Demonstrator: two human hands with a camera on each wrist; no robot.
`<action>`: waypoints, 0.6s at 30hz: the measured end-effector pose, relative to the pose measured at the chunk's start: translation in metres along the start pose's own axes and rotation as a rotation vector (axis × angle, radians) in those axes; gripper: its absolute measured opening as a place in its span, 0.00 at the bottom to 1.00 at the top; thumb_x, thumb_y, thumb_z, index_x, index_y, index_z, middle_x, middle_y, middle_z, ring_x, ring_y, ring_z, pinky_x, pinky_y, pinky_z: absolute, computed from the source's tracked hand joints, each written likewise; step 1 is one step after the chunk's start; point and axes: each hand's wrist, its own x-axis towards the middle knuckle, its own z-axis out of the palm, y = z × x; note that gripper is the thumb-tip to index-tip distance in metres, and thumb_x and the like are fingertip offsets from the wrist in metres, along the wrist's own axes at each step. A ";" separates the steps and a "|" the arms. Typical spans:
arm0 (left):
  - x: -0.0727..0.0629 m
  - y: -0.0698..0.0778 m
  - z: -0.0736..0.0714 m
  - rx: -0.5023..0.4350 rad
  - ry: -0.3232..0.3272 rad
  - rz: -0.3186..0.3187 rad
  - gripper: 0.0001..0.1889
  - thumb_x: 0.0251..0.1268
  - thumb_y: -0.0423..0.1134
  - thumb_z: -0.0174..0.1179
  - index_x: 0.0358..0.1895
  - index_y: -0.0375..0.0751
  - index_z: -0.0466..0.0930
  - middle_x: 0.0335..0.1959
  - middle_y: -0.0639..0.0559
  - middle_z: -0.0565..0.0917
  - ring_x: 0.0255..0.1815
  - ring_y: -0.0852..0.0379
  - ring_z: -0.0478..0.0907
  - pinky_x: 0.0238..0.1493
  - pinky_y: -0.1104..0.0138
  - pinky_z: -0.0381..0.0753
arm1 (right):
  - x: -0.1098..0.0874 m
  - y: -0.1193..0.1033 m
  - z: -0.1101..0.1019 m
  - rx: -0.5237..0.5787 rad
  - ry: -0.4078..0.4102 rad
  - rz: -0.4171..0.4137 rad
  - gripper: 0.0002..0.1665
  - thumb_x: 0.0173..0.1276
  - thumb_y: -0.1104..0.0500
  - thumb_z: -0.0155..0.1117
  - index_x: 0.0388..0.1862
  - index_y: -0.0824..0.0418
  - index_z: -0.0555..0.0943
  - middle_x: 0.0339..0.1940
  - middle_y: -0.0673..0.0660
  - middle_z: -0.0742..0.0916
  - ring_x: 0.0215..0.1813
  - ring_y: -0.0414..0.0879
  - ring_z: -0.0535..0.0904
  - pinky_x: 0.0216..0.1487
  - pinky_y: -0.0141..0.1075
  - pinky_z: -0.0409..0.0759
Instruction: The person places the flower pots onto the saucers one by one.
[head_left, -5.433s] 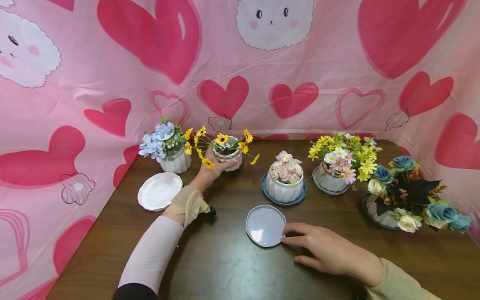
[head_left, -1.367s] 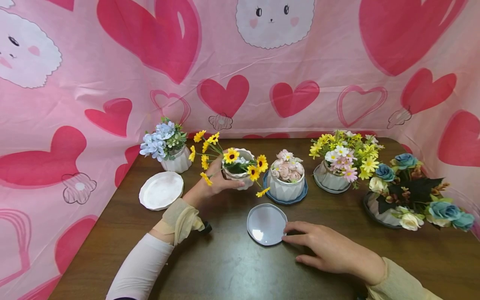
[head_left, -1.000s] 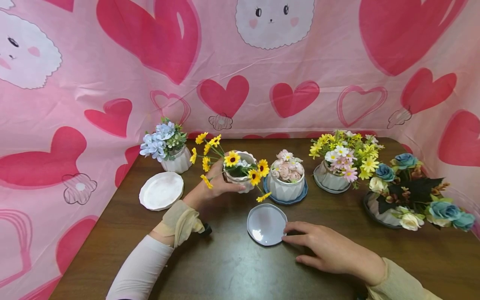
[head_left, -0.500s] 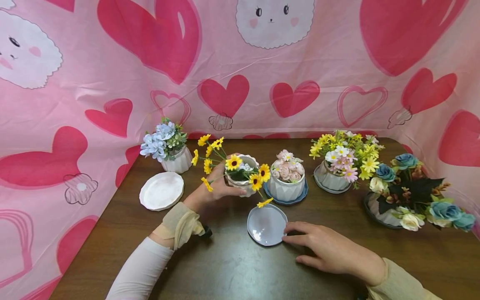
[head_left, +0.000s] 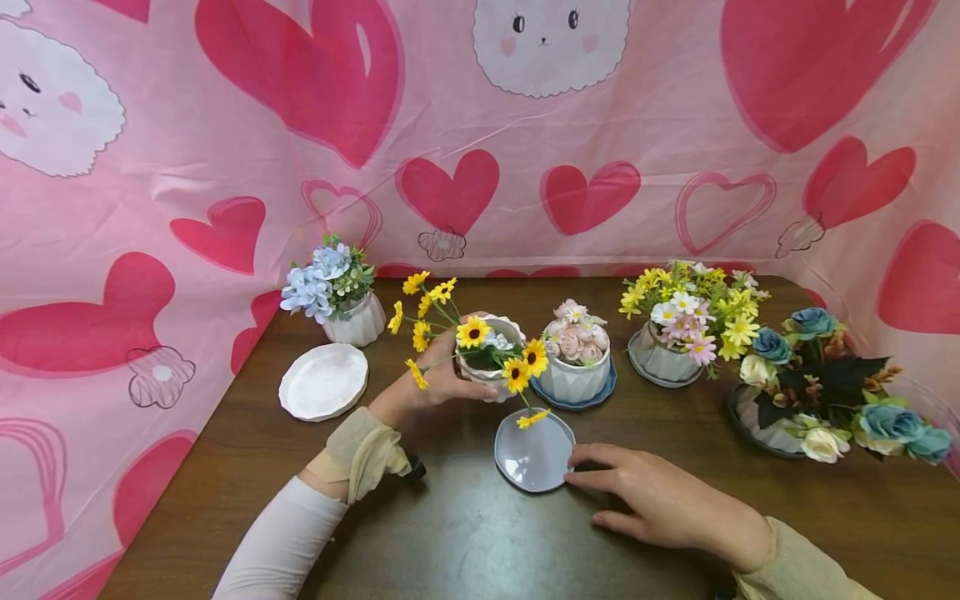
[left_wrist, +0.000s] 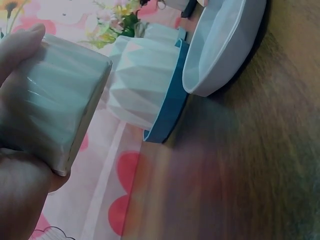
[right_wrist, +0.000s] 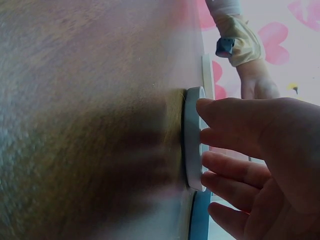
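My left hand (head_left: 431, 379) grips a white ceramic flower pot (left_wrist: 55, 95) of yellow daisy-like flowers (head_left: 473, 331), its thumb along the front wall. In the left wrist view the pot hangs tilted above the table, its base showing. One yellow bloom overhangs the far part of a grey saucer (head_left: 528, 458) in the head view. At that saucer's right edge are the fingertips of my right hand (head_left: 660, 496), loosely extended; the right wrist view shows them at the rim, contact hard to tell.
A pale pink rose pot (head_left: 574, 377) on a blue saucer (head_left: 551, 397) stands just right of the held pot. Further right are a yellow-and-pink flower pot (head_left: 663, 362) and a blue-and-white rose arrangement (head_left: 825, 392). At left, a white saucer (head_left: 323, 382) lies before a blue flower pot (head_left: 357, 321).
My left hand has carried the yellow flower pot from the back of the table rightward and nearer, toward the grey saucer. The right hand and saucer have stayed in place.
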 end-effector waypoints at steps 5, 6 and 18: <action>0.000 0.001 0.001 0.025 -0.009 -0.018 0.52 0.39 0.34 0.79 0.73 0.47 0.59 0.64 0.47 0.75 0.65 0.50 0.71 0.74 0.49 0.62 | 0.000 0.000 0.000 -0.005 0.005 0.001 0.28 0.61 0.46 0.72 0.61 0.48 0.81 0.63 0.48 0.78 0.61 0.41 0.78 0.54 0.43 0.83; 0.001 0.001 0.002 0.029 -0.010 -0.020 0.52 0.39 0.34 0.79 0.73 0.47 0.59 0.64 0.47 0.75 0.66 0.50 0.71 0.75 0.48 0.61 | 0.000 0.000 0.000 -0.006 0.006 0.002 0.28 0.61 0.46 0.72 0.61 0.48 0.81 0.63 0.48 0.78 0.61 0.41 0.78 0.54 0.43 0.83; 0.000 0.005 0.008 -0.010 -0.056 -0.021 0.51 0.40 0.31 0.79 0.72 0.46 0.60 0.64 0.46 0.75 0.64 0.50 0.72 0.71 0.52 0.67 | 0.000 0.000 0.001 -0.009 0.003 0.003 0.28 0.62 0.46 0.71 0.62 0.48 0.80 0.63 0.49 0.78 0.61 0.42 0.78 0.55 0.43 0.82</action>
